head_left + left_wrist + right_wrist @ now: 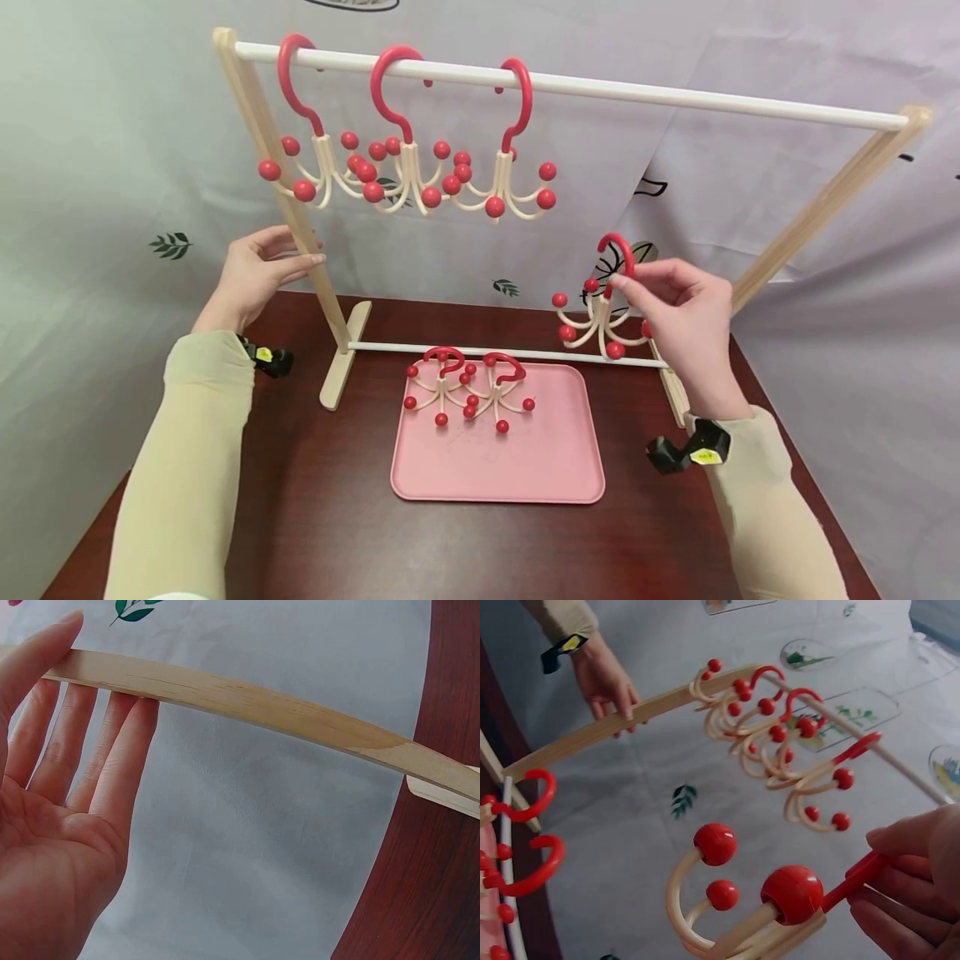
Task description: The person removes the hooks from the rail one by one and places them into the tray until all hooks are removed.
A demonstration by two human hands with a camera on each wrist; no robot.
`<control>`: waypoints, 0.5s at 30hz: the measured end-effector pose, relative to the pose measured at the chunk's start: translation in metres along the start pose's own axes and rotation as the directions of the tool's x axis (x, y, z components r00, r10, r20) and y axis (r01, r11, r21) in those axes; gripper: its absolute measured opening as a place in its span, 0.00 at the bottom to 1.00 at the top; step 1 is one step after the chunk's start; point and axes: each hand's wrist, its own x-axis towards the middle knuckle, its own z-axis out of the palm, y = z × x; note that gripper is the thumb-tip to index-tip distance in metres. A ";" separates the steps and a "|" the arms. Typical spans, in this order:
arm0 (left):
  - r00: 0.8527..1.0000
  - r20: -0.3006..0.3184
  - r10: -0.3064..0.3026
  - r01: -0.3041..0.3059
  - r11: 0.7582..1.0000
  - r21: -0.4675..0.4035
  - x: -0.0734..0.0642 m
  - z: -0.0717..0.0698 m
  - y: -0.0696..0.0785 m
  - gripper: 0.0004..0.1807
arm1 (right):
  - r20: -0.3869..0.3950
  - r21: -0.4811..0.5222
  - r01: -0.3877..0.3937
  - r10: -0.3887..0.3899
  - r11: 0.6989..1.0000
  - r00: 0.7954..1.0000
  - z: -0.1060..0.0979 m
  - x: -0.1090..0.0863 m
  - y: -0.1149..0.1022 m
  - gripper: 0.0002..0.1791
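The held hanger (603, 313) is probably light and stiff, and its glossy hook (628, 254) may feel slightly slippery. The thin arms (673, 896) look likeliest to snag or snap, so the hook's lower shank seems the best place to grip. The right hand (678, 308) pinches it there between thumb and fingers, in the air near the tray's (525, 467) far right corner. Cream arms curl upward to shiny red balls (791, 895) beneath the red hook. Two matching hangers (497, 393) lie by the tray's far edge; three more hangers (408, 167) hang towards the left end of the white rail (675, 94). The left hand (258, 265) pinches the wooden post (324, 292), thumb in front.
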 end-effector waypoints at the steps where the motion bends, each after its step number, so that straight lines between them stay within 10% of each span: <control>1: 1.000 0.001 -0.001 0.001 1.000 0.000 0.000 0.000 0.000 0.28 | 0.019 -0.007 -0.013 0.013 1.000 1.000 0.000 -0.003 0.004 0.13; 15: 1.000 -0.002 0.002 -0.002 1.000 0.009 -0.001 0.001 0.002 0.27 | 0.251 -0.002 -0.138 0.134 0.990 0.959 0.011 -0.043 0.061 0.11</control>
